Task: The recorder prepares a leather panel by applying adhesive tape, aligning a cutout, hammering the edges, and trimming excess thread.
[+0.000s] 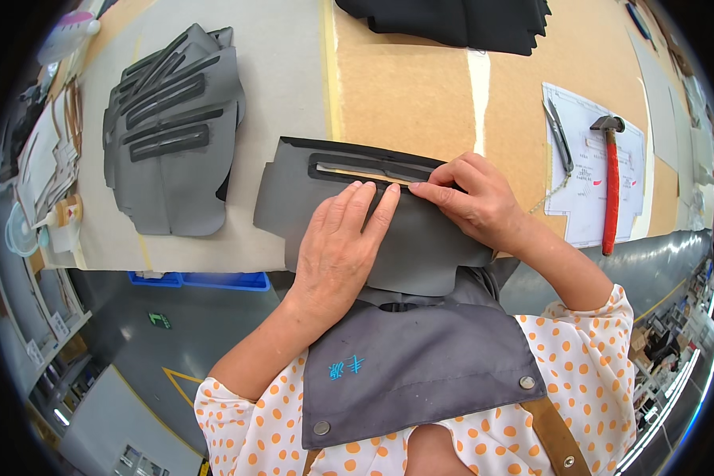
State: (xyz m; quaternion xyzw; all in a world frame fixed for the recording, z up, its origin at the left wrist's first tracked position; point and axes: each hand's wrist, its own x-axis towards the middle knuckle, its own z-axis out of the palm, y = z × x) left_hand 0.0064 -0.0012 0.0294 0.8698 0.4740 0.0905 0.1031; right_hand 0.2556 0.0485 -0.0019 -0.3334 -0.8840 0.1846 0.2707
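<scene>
A dark grey cut panel (410, 250) with a long narrow slot lies at the table's front edge. Black strips frame the slot, and the tan table top shows through it. My left hand (339, 244) rests palm down on the panel, its fingertips at the slot's lower edge. Just right of them, my right hand (476, 202) pinches the black strip at the slot's right part between thumb and forefinger. A stack of similar grey panels (181, 190) with black-edged slots lies to the left.
Black sheets (452, 21) are stacked at the back. On the right, a red-handled hammer (611, 190) and thread snips (560, 140) lie on a printed paper pattern (583, 205). White cut pieces (47, 154) stand at the far left. Blue bins (226, 281) sit below the table edge.
</scene>
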